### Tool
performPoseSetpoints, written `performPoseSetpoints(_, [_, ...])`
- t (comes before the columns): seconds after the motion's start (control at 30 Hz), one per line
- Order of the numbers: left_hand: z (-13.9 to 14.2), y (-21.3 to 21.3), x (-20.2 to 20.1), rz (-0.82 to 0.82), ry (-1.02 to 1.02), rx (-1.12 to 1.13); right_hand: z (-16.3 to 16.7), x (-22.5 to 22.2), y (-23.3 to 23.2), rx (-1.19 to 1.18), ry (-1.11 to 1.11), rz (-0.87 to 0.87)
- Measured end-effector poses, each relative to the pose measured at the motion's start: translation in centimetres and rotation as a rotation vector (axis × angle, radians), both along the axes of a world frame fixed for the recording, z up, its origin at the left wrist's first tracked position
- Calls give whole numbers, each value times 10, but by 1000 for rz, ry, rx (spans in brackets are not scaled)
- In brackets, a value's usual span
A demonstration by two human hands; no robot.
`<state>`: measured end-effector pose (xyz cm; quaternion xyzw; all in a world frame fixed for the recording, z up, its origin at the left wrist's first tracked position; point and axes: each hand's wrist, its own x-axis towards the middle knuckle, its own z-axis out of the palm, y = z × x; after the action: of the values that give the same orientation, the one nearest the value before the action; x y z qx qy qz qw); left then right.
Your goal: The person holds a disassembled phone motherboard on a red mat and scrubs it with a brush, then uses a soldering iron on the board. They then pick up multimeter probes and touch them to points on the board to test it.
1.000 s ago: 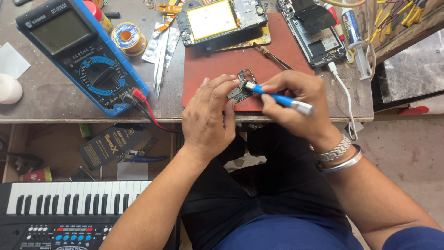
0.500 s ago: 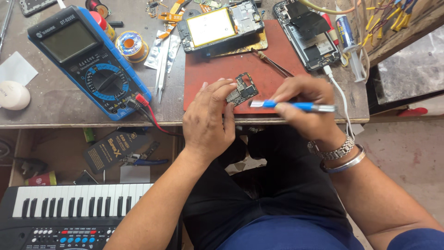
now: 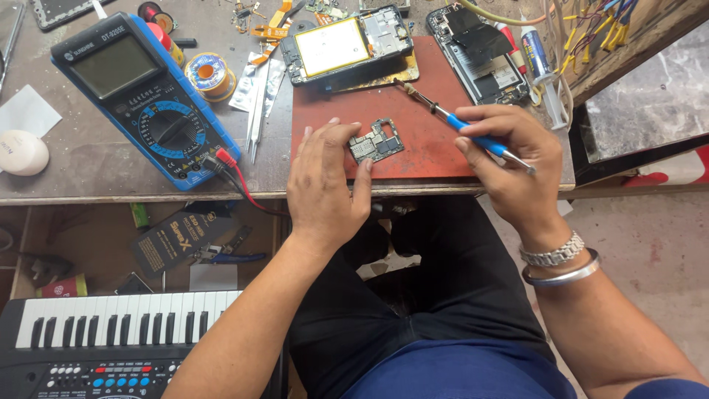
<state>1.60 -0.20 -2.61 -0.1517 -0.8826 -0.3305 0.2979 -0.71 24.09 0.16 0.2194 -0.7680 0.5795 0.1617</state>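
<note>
Screwdriver [image 3: 473, 133] lifted off board [image 3: 377, 142] | right hand [image 3: 509, 162] moved right | left hand [image 3: 325, 185] steady

Phone-repair workshop: cluttered bench with blue multimeter [image 3: 144, 100], solder spool [image 3: 210, 75], opened phones [image 3: 353, 46], tweezers [image 3: 256, 111].

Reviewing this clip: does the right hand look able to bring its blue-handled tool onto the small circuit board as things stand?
Probably yes. The right hand holds the blue-handled tool just beside the circuit board, with bare red mat between them. The left hand steadies the board's near edge only, leaving its top open.
</note>
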Motion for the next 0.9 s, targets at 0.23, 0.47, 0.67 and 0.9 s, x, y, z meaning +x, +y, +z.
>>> performPoseSetpoints(0.23, [-1, 0, 1, 23, 29, -25, 18, -4, 12, 227, -83, -170])
performPoseSetpoints(0.47, [-3, -1, 4, 34, 43, -59, 22, -42, 9, 472, 248, -68])
performPoseSetpoints(0.67, [-2, -3, 2, 49, 67, -69, 21, -71, 9, 712, 268, 56])
performPoseSetpoints(0.9, [-7, -1, 3, 56, 64, -37, 26, -67, 16, 934, 350, 85])
